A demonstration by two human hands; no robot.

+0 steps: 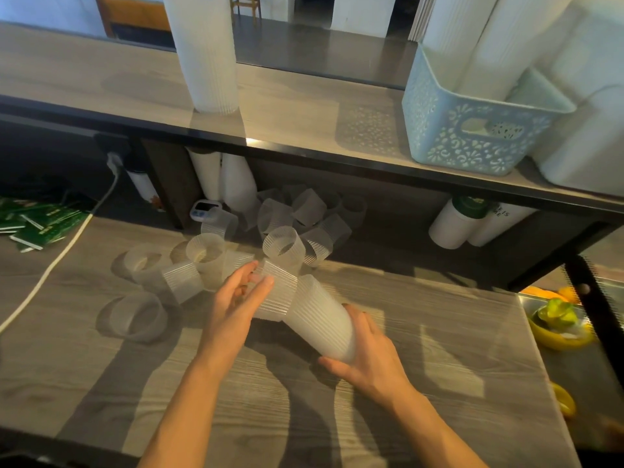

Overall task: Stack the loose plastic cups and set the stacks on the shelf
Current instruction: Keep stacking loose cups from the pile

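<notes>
The right hand (pixel 368 352) gripped the base of a tilted stack of ribbed translucent plastic cups (pixel 320 319), fingers curled round it. The left hand's (pixel 236 298) fingers lay straight against a single ribbed cup (pixel 277 292) at the stack's mouth. Beyond the fingertips, loose ribbed cups (pixel 280 244) littered the grey wood-grain worktop (pixel 439 349).

The tall cup stack (pixel 206 52) on the shelf (pixel 287 106) is cut off by the top edge, as are the stacks in the blue basket (pixel 472 136). The left hand (pixel 236 298) blurs, hiding part of a loose cup (pixel 278 292). Cups under the shelf (pixel 304 211) sit in shadow, uncountable.
</notes>
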